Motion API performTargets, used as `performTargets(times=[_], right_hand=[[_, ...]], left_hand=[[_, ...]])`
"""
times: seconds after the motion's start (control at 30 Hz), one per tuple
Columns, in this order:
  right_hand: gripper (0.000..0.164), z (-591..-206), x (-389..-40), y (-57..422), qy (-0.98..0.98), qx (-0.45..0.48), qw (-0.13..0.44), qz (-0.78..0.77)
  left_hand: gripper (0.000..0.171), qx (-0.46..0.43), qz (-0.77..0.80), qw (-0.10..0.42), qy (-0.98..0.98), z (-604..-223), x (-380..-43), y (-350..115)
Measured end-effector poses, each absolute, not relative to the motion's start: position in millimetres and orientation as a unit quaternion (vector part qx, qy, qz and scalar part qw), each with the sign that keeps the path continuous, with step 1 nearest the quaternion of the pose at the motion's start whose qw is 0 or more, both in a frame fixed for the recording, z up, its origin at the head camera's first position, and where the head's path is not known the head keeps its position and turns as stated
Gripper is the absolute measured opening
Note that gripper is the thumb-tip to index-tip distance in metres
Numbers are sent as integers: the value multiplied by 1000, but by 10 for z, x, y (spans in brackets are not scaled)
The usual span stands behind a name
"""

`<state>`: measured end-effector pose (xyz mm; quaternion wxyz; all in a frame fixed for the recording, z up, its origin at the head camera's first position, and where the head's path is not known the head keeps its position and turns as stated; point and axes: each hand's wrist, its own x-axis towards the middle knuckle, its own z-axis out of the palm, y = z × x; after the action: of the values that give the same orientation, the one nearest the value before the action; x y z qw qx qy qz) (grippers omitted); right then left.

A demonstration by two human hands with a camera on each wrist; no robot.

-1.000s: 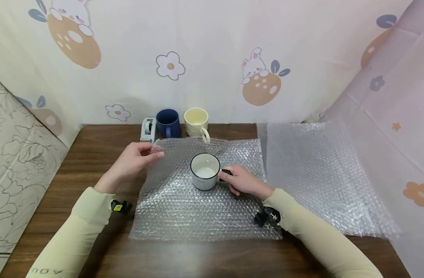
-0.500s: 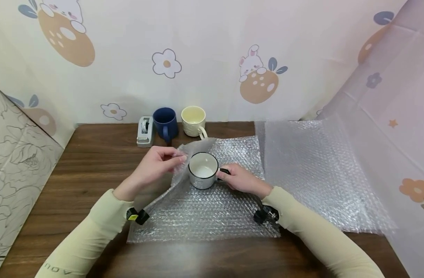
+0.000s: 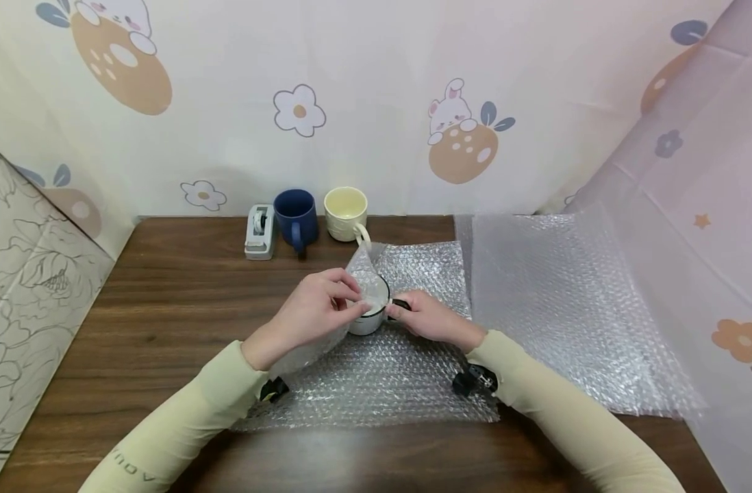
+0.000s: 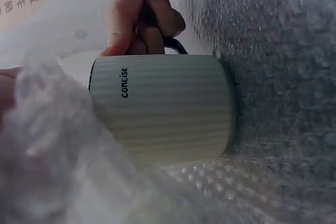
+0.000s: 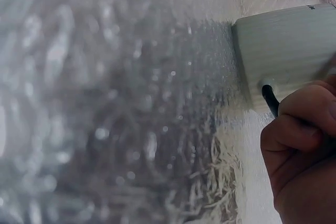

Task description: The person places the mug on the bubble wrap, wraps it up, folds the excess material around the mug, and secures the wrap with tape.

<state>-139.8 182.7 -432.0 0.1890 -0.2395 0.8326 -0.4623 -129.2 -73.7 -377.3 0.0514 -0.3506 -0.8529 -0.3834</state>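
Note:
A white ribbed mug point(image 4: 163, 103) with a black rim, a black handle and the word "concise" stands upright on a sheet of bubble wrap point(image 3: 388, 383). The right hand point(image 3: 431, 316) grips the mug's handle point(image 5: 270, 99), fingers curled round it. Pinched in the left hand point(image 3: 320, 305) is the sheet's left edge, drawn up and folded over the mug's left side and part of its mouth. In the left wrist view the lifted wrap point(image 4: 68, 145) covers the mug's lower left. The left fingertips are right at the mug's rim.
A grey tape dispenser point(image 3: 260, 233), a blue mug point(image 3: 296, 218) and a cream mug point(image 3: 345, 213) stand in a row along the table's back edge. More bubble wrap point(image 3: 567, 308) lies on the right. A printed curtain point(image 3: 376, 103) hangs behind the wooden table point(image 3: 135, 322).
The left hand has moved right, from the table's left part to the mug's rim, folding the wrap's left edge up over the mug. The right hand stays on the handle.

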Motion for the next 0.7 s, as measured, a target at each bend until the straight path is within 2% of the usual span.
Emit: performTargets(times=[0.13, 0.33, 0.47, 0.57, 0.7], right_hand=[[42, -4321, -1408, 1834, 832, -244, 189, -460], [43, -4322, -1402, 1838, 825, -232, 204, -474], [38, -4310, -1398, 1819, 822, -225, 210, -480], [37, -4309, -1400, 1810, 826, -225, 207, -474], [36, -4324, -1405, 1817, 828, -223, 205, -472]], left_hand=[[19, -369, -339, 78, -862, -3778, -1288, -671], [35, -415, -243, 62, -875, -3706, -1282, -630], [34, -474, -170, 56, -862, -3642, -1339, -718], [31, -507, -149, 28, -849, -3596, -1405, -817], [39, -518, -144, -38, -842, -3552, -1460, -894]])
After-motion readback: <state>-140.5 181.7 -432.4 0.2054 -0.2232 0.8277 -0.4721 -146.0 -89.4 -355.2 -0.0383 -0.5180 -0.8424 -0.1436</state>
